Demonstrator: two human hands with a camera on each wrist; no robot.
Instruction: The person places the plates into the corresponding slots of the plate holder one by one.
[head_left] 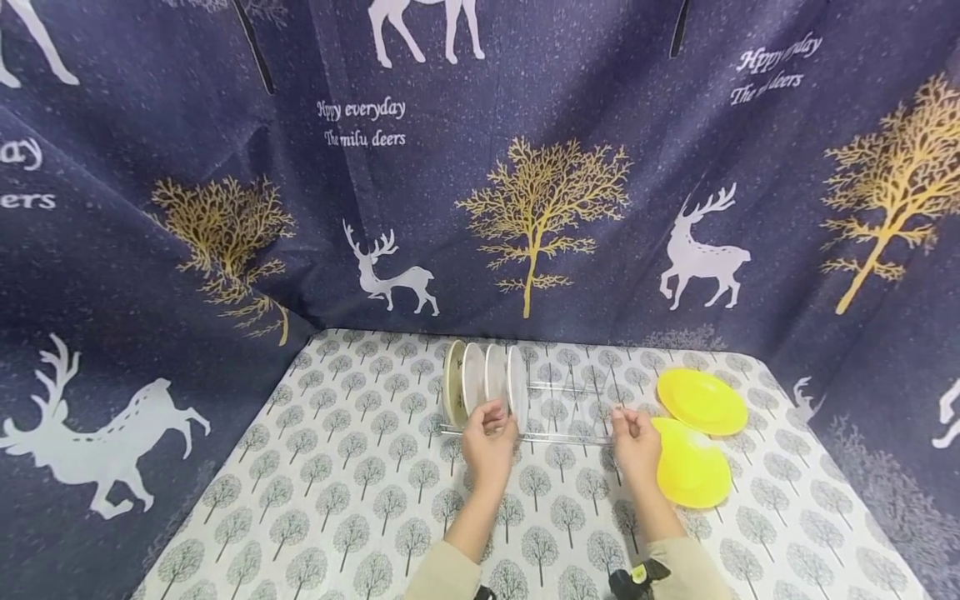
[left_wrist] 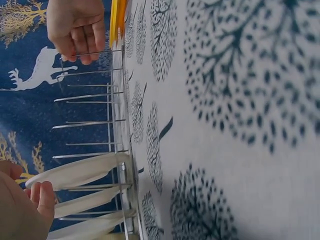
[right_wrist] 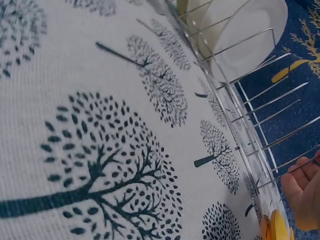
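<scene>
Homelike draped corner: deer-print curtain (head_left: 615,100), tree-print tablecloth (head_left: 337,508).

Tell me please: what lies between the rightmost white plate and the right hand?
A plateless stretch of the wire dish rack, with the tree-print tablecloth beneath; the head view shows it.

The backdrop (head_left: 450,192) is dark blue, speckled, printed with white deer (head_left: 705,260), gold trees (head_left: 528,279) and white lettering (head_left: 362,109). The tablecloth (head_left: 318,518) is white with grey-green trees. Two plates (head_left: 702,402) on the right are bright yellow. The wire rack (head_left: 562,439) is silvery; three plates (head_left: 517,379) there are white, the leftmost plate (head_left: 450,385), partly hidden, seemingly pale olive-cream. Both sleeves (head_left: 446,573) are plain beige.
</scene>
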